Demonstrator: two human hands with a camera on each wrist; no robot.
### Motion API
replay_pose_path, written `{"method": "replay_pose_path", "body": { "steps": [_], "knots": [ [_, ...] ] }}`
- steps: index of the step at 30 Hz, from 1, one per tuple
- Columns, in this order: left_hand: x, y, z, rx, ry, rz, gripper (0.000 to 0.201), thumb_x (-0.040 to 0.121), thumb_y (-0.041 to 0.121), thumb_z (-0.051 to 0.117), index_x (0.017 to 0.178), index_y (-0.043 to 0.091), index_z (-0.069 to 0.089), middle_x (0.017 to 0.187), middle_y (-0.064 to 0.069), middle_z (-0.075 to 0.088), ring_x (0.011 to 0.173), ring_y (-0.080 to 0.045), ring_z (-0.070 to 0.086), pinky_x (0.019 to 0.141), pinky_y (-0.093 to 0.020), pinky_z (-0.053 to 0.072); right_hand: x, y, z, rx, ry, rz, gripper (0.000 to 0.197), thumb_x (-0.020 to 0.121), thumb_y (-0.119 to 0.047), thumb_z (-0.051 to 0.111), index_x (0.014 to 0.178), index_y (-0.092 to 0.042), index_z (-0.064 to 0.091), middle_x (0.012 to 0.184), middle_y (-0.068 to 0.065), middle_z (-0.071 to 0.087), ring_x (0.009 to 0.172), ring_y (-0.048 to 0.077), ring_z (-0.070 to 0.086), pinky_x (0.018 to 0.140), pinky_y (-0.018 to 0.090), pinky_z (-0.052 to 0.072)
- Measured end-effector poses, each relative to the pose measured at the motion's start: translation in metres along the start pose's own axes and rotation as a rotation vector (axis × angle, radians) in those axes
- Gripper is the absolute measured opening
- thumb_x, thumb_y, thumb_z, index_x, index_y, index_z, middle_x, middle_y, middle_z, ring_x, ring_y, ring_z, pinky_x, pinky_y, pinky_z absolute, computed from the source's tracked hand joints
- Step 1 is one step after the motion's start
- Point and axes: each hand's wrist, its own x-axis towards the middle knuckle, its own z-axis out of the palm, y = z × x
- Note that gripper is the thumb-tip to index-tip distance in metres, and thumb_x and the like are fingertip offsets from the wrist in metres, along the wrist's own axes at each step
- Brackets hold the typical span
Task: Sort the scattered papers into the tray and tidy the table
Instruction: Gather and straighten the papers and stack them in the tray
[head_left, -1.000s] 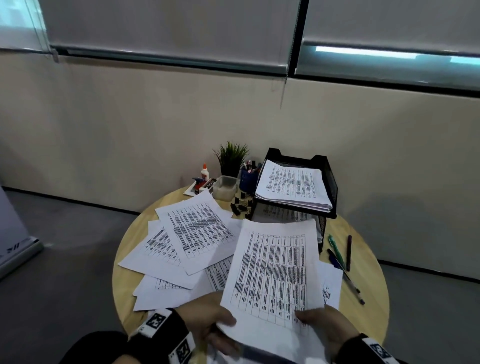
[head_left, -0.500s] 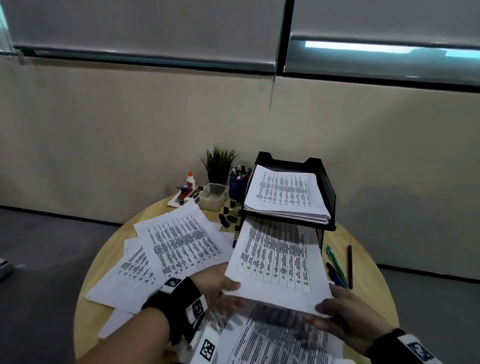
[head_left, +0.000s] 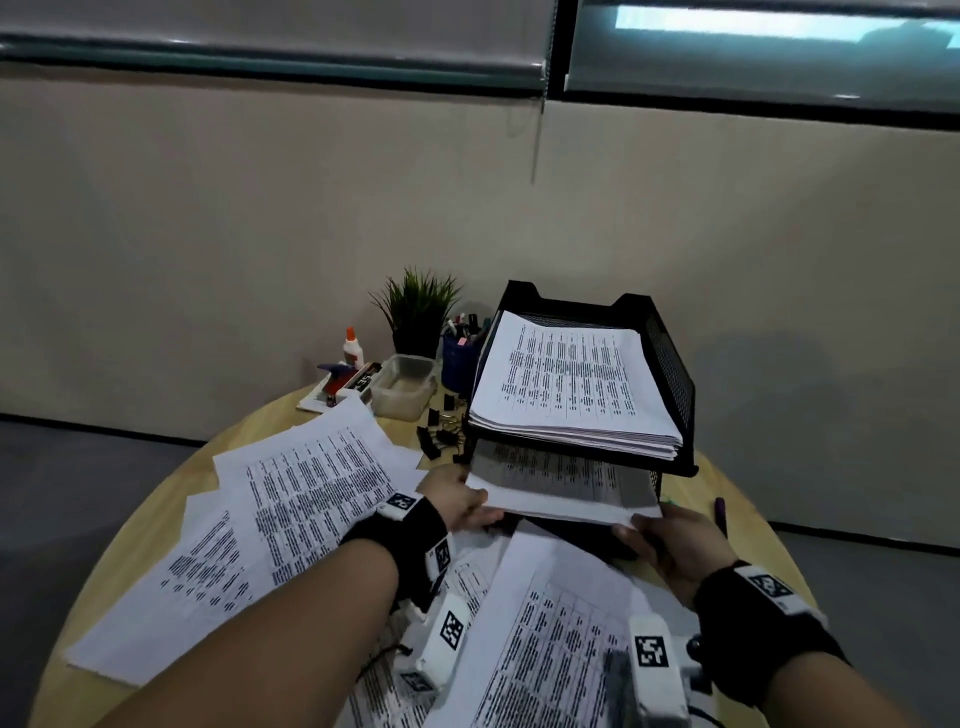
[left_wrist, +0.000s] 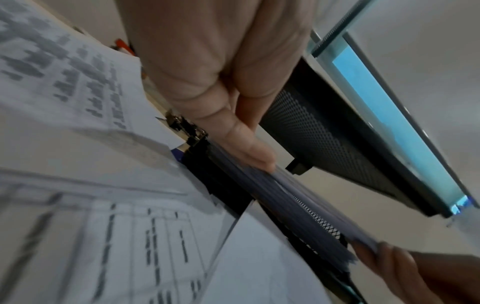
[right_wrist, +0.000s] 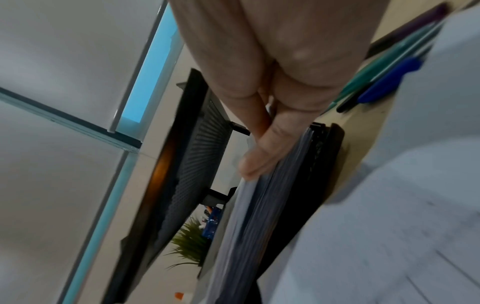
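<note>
Your way into lower tray slot: narrow gap under upper tray; binder clips crowd left, pens right.

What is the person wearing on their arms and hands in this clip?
Both forearms are bare, with no sleeves and no gloves. Each wrist carries a black wristband bearing white tags printed with black square-pattern markers. A white camera unit with the same kind of marker sits under each wrist; a thin black cable trails from the left one.

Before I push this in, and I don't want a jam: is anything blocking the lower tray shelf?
Nothing visible blocks it. The held sheet is already partly in the lower shelf, atop papers there, under the full upper shelf.
</note>
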Motion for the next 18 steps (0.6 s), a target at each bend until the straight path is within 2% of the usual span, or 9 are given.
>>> {"method": "replay_pose_path", "body": {
  "steps": [2, 4, 6, 8, 10, 13, 15, 17, 18],
  "knots": [
    [0.013, 0.001, 0.003, 0.064, 0.043, 0.037, 0.037, 0.089, -0.013, 0.050, 0.125, -0.008, 0.045, 0.104, -0.025, 0.053, 0.056, -0.025, 0.063, 0.044, -0.021, 0.054, 0.015, 0.001, 0.000, -0.025, 0.041, -0.027, 0.018, 0.091, 0.013, 0.046, 0.106, 0.005, 0.053, 0.088, 0.021, 0.057, 0.071, 0.027, 0.059, 0.039, 0.024, 0.051],
    [0.024, -0.001, 0.004, 0.204, 0.095, 0.075, 0.040, 0.087, -0.006, 0.058, 0.125, -0.007, 0.047, 0.086, -0.020, 0.059, 0.044, -0.016, 0.060, 0.040, -0.021, 0.051, 0.031, 0.006, -0.004, -0.163, 0.127, -0.066, 0.014, 0.088, 0.008, 0.055, 0.102, 0.011, 0.055, 0.085, 0.021, 0.062, 0.065, 0.024, 0.061, 0.049, 0.025, 0.054],
    [0.030, -0.004, 0.003, 0.373, 0.161, 0.115, 0.033, 0.084, 0.002, 0.065, 0.114, -0.002, 0.053, 0.059, -0.013, 0.058, 0.033, -0.015, 0.051, 0.038, -0.024, 0.049, 0.040, 0.013, -0.007, -0.328, 0.214, -0.088, 0.017, 0.085, 0.000, 0.064, 0.093, 0.015, 0.060, 0.065, 0.017, 0.063, 0.047, 0.022, 0.059, 0.051, 0.029, 0.053],
    [0.032, -0.007, 0.003, 0.550, 0.221, 0.148, 0.021, 0.082, 0.012, 0.069, 0.096, 0.004, 0.057, 0.052, -0.011, 0.058, 0.037, -0.021, 0.053, 0.044, -0.033, 0.054, 0.040, 0.018, -0.010, -0.391, 0.241, -0.059, 0.022, 0.084, -0.008, 0.069, 0.075, 0.009, 0.060, 0.047, 0.016, 0.054, 0.033, 0.021, 0.048, 0.046, 0.031, 0.047],
    [0.030, -0.008, 0.003, 0.691, 0.254, 0.185, 0.024, 0.081, 0.022, 0.069, 0.095, 0.006, 0.058, 0.064, -0.013, 0.065, 0.049, -0.025, 0.062, 0.054, -0.039, 0.058, 0.033, 0.019, -0.011, -0.490, 0.254, -0.046, 0.034, 0.082, -0.020, 0.073, 0.068, 0.008, 0.061, 0.045, 0.018, 0.053, 0.034, 0.022, 0.046, 0.046, 0.032, 0.045],
    [0.020, -0.008, 0.003, 0.855, 0.296, 0.216, 0.047, 0.082, 0.037, 0.065, 0.114, 0.006, 0.049, 0.099, -0.012, 0.067, 0.081, -0.030, 0.068, 0.064, -0.029, 0.052, 0.018, 0.015, -0.014, -0.620, 0.270, -0.071, 0.048, 0.079, -0.038, 0.073, 0.070, 0.009, 0.067, 0.051, 0.018, 0.063, 0.040, 0.027, 0.056, 0.054, 0.037, 0.053],
    [0.005, -0.010, 0.001, 0.901, 0.285, 0.223, 0.056, 0.083, 0.040, 0.064, 0.122, 0.008, 0.040, 0.111, -0.012, 0.064, 0.093, -0.030, 0.065, 0.067, -0.027, 0.046, 0.007, 0.015, -0.020, -0.787, 0.276, -0.120, 0.051, 0.080, -0.047, 0.068, 0.069, 0.004, 0.069, 0.059, 0.017, 0.069, 0.054, 0.031, 0.065, 0.066, 0.039, 0.056],
    [-0.015, -0.014, -0.001, 0.961, 0.227, 0.205, 0.054, 0.084, 0.038, 0.064, 0.123, 0.009, 0.039, 0.114, -0.012, 0.062, 0.098, -0.029, 0.063, 0.069, -0.027, 0.044, -0.003, 0.019, -0.026, -0.962, 0.235, -0.123, 0.043, 0.082, -0.042, 0.066, 0.068, -0.001, 0.066, 0.065, 0.016, 0.070, 0.066, 0.033, 0.067, 0.071, 0.038, 0.054],
    [-0.026, -0.017, -0.002, 0.991, 0.177, 0.183, 0.053, 0.084, 0.036, 0.064, 0.122, 0.010, 0.040, 0.115, -0.012, 0.061, 0.100, -0.028, 0.062, 0.071, -0.028, 0.045, -0.010, 0.024, -0.029, -1.015, 0.196, -0.104, 0.037, 0.082, -0.036, 0.067, 0.062, -0.006, 0.061, 0.061, 0.013, 0.066, 0.065, 0.030, 0.065, 0.067, 0.035, 0.052]
  ]
}}
